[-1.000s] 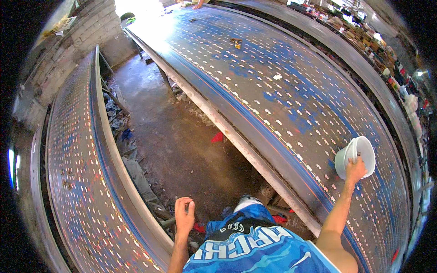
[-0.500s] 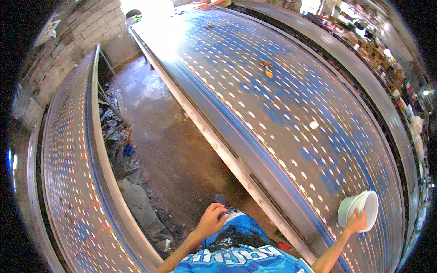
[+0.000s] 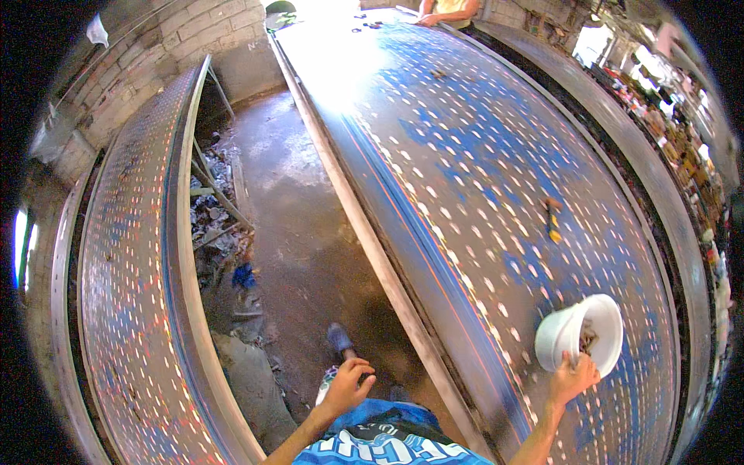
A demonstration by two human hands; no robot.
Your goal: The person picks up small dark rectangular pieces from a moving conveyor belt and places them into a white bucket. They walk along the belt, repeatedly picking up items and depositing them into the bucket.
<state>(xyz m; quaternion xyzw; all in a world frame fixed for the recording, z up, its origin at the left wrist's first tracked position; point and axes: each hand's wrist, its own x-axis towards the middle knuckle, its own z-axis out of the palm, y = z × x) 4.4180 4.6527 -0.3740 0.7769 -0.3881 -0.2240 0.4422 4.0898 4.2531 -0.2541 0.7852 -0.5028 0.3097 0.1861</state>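
Observation:
My right hand [image 3: 575,378] grips the near rim of a white plastic bucket [image 3: 559,339], tilted over the long patterned table [image 3: 496,256] on the right. Small brownish pieces [image 3: 589,336] lie inside the bucket; I cannot make out what they are. The table is greyish-brown with blue patches, rows of white dashes and blue and orange lines along its near side. Beyond the bucket lies a small tool [image 3: 553,223] with a yellow handle and brownish head. My left hand [image 3: 349,384] hangs empty over the walkway, fingers loosely bent and apart.
Another patterned table [image 3: 128,263] curves along the left. Between the tables runs a wet-looking floor [image 3: 310,225], with rubble and scraps [image 3: 221,217] beneath the left table. A person's arms [image 3: 448,14] rest at the right table's far end. Cluttered goods [image 3: 682,147] line the far right.
My right hand and the bucket have shifted left in view, and the bucket's contents now show. The yellow-handled tool appears nearer. My foot has come into view on the floor.

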